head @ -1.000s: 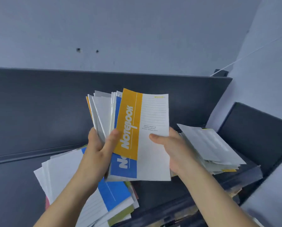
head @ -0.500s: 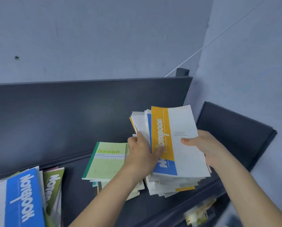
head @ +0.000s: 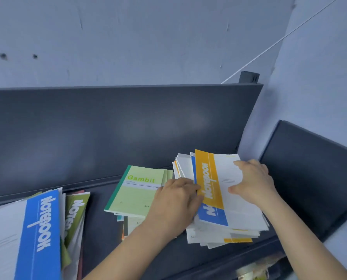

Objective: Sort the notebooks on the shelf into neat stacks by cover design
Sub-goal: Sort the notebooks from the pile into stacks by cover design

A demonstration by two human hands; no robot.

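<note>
Orange-band notebook (head: 209, 184) sits on top of a fanned bundle (head: 184, 168) at the right end of the shelf (head: 100, 235). Its long axis runs near to far, leaning slightly left at the far end, with the orange spine band on the left side and the white page area on the right. A blue-band cover peeks out under it at the near edge. The bundle rests on or just above the messy right pile (head: 229, 237); can't tell if its full weight is down. It lies directly between the hands. Left hand (head: 178, 201) is on its left edge, fingers curled onto the fanned edges and gripping them beside the orange band. Right hand (head: 253, 182) lies on the white part of the top cover, fingers and thumb spread flat, pressing, not curled round anything. Gambit notebook (head: 136, 190), pale green, tops a small stack just left of the left hand, nearly touching it. Olive-band notebook (head: 73, 211) and blue-band notebook (head: 39, 229) lie well apart at the far left of the shelf. Judgement: the bundle still mixes designs, so the next pull is one cover off the top. Any matching stack lies to the left, so the left hand is nearer for carrying while the right steadies. Risk is the fan slipping apart.
</note>
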